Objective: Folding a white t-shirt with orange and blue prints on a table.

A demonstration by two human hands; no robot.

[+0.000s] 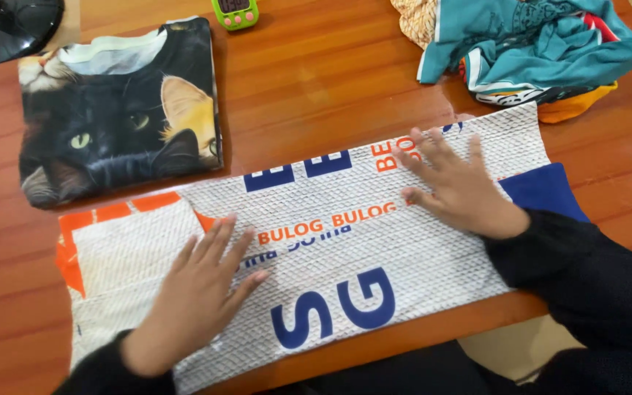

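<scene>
A white woven sack [345, 241] with blue and orange lettering lies flat and folded across the middle of the wooden counter [316, 73], running from about eight o'clock up toward two o'clock. Both hands press down on it, palms flat and fingers spread, gripping nothing: the left hand [195, 296] rests on the lower left part, the right hand [459, 186] on the upper right part.

The sack looks light and thin, with a coarse plastic weave that probably holds a crease yet springs back unless pinned. Its surface is likely a bit slick on the polished wood, so flat-palm pressure suits it better than a pinch in the middle. For lifting, the folded edges and corners give the firmest hold.

At ten o'clock sits a folded black shirt with a cat print [118, 117], apart from the sack. At one o'clock is a heap of loose clothes [535, 51], mostly teal. A small green timer [235, 12] at twelve o'clock is cut off by the frame, as is a dark round object [9, 29] at eleven o'clock. The blue patch [543, 190] beside the right wrist may be part of the sack or a separate cloth; the dark sleeve hides the join. How many layers the sack is folded into cannot be told.
</scene>
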